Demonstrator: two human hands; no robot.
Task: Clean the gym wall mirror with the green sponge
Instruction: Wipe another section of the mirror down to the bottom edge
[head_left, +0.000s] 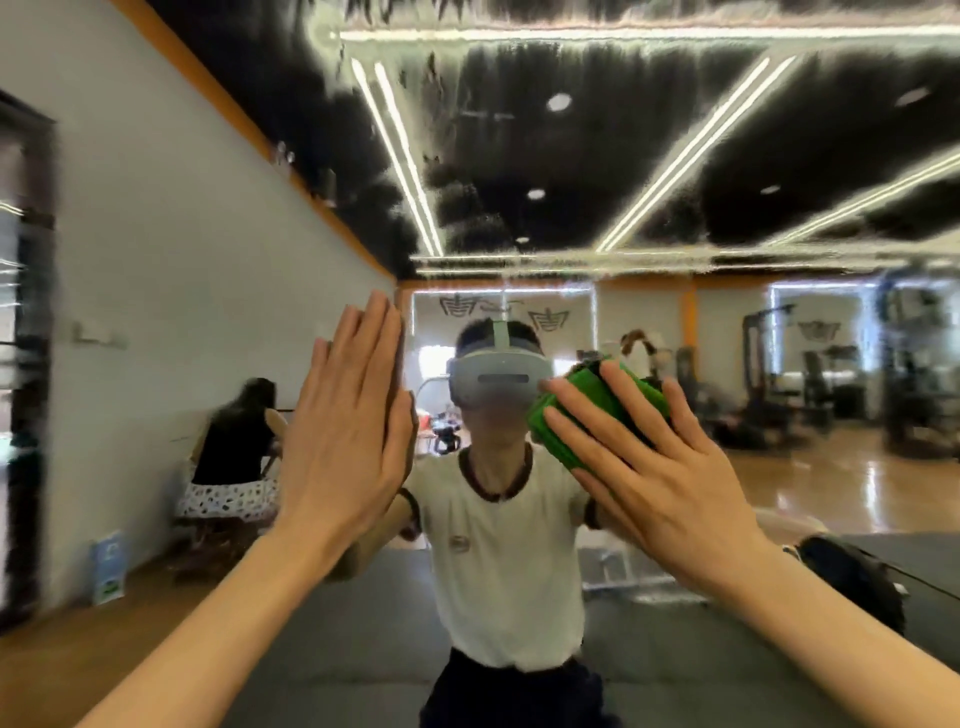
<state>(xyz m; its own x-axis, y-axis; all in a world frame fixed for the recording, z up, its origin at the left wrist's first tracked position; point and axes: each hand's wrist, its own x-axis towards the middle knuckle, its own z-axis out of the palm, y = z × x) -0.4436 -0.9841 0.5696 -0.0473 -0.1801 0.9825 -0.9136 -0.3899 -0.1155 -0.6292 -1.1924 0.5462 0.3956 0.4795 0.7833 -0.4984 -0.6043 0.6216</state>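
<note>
The green rectangular foam sponge (597, 410) lies right of frame centre, pressed flat against the large glass wall mirror (571, 156) under the straight, spread fingers of the right hand (654, 467); its long axis runs diagonally from lower left to upper right, and its far edge shows a dark band. The left hand (348, 421), left of centre, holds nothing and rests flat on the glass with fingers together. The mirror's upper area is streaked and smeared, so the next stroke likely goes upward.
</note>
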